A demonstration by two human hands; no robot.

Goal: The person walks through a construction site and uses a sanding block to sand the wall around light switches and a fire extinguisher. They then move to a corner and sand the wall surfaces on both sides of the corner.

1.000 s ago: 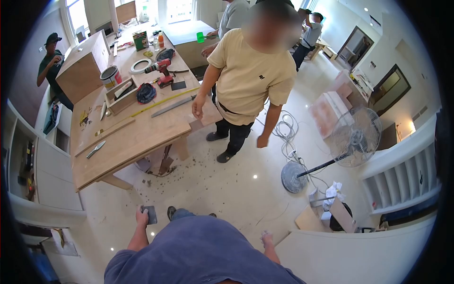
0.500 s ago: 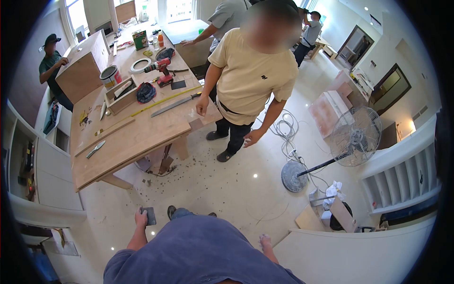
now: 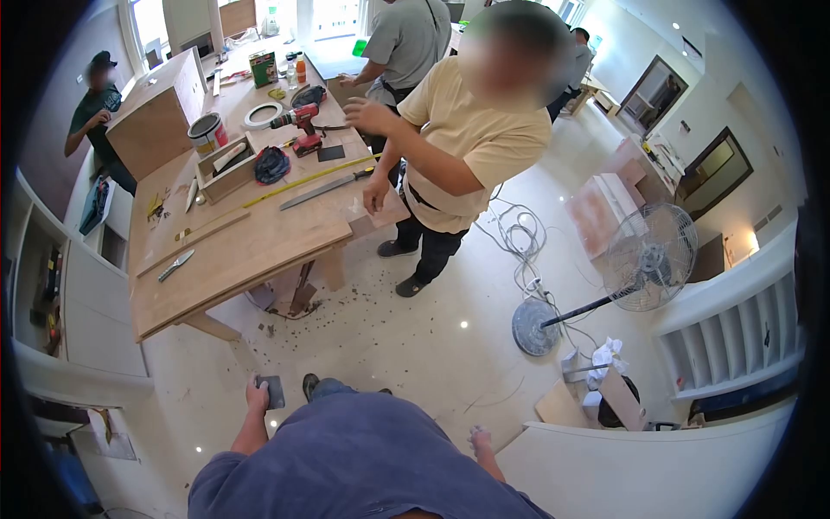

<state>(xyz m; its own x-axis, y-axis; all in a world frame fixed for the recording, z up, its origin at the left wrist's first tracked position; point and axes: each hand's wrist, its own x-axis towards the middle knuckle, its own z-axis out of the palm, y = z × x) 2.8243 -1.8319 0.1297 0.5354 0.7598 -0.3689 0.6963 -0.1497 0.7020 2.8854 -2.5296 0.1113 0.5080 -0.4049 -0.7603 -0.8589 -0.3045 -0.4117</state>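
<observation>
My left hand (image 3: pixel 257 395) is closed on a dark grey flat rectangular piece (image 3: pixel 275 392), held low over the floor on the left of my body. Its exact kind is hard to make out. My right hand (image 3: pixel 479 438) hangs on the other side, beside the edge of a white curved panel (image 3: pixel 640 463). Pale dust shows on its fingers, which look loosely apart with nothing in them. Ahead stands a wooden worktable (image 3: pixel 259 251) bearing a utility knife (image 3: pixel 175 265), a long handsaw (image 3: pixel 320 191), a red drill (image 3: pixel 304 130) and a yellow tape measure (image 3: pixel 303 182).
A person in a cream shirt (image 3: pixel 467 130) stands at the table's right corner; others work farther back. Debris (image 3: pixel 311 329) litters the floor below the table. A pedestal fan (image 3: pixel 650 259), coiled cables (image 3: pixel 517 229) and board offcuts (image 3: pixel 624 398) occupy the right side.
The person in the cream shirt has raised one arm across the chest and leans right. A person in grey behind has straightened. My hands stay nearly where they were; the view has shifted slightly.
</observation>
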